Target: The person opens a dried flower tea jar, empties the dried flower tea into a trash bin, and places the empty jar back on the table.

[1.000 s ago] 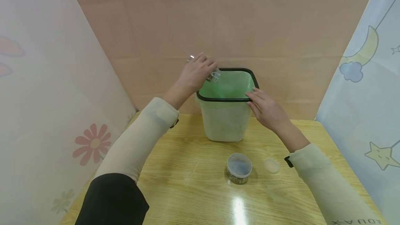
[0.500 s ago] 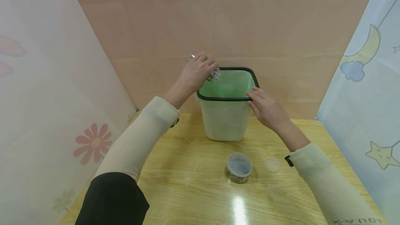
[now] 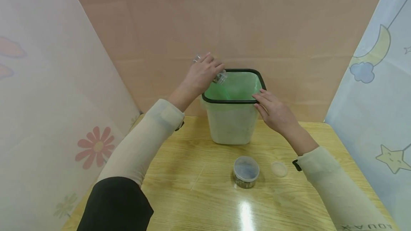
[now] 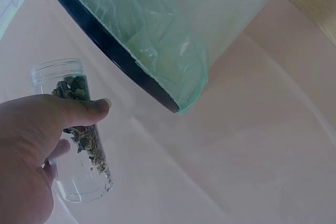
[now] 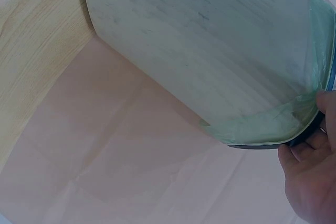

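Left hand (image 3: 203, 72) grips clear cylindrical jar (image 4: 86, 142), tilted toward tapered whitish plastic bin (image 3: 232, 124); right hand (image 3: 276, 114) pinches bin's black rim (image 3: 231, 102), apparently for steadiness.

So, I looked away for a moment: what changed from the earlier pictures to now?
Nothing visibly moved, was taken hold of or let go. The left hand still holds the clear jar tilted at the bag-lined bin; the right hand still grips its black rim. The round tub and flat lid stayed put.
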A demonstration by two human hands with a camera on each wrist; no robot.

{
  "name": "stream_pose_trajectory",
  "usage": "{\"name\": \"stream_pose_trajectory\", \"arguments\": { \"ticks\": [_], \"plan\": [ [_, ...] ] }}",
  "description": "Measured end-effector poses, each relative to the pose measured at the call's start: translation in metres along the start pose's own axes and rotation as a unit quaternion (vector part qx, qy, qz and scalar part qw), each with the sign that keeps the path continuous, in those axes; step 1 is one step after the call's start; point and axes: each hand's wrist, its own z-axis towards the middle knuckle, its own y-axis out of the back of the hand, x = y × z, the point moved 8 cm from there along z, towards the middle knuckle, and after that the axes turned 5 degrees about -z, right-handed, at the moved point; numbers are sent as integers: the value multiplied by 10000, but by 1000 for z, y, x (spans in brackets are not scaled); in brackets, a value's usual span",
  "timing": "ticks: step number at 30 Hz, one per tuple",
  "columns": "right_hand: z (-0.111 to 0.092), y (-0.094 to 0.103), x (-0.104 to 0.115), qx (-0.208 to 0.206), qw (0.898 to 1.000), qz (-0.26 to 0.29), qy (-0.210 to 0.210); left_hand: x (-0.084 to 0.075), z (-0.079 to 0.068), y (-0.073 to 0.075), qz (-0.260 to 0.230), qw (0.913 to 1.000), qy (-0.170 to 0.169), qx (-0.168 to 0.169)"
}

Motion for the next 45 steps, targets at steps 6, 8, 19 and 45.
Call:
{"name": "stream_pose_trajectory", "arguments": {
  "ticks": [6,8,19,45],
  "plan": [
    [0,-1,-1,69,10000,3,-47,0,0,-2,90,10000,-20,26],
    [0,-1,0,67,10000,-2,-42,0,0,-2,125,9999,-34,23],
    [0,-1,0,82,10000,-4,-46,-1,-1,0,155,9999,-47,28],
    [0,-2,-1,167,9998,10,-105,-6,2,1,358,9991,-219,-65]
  ]
}}
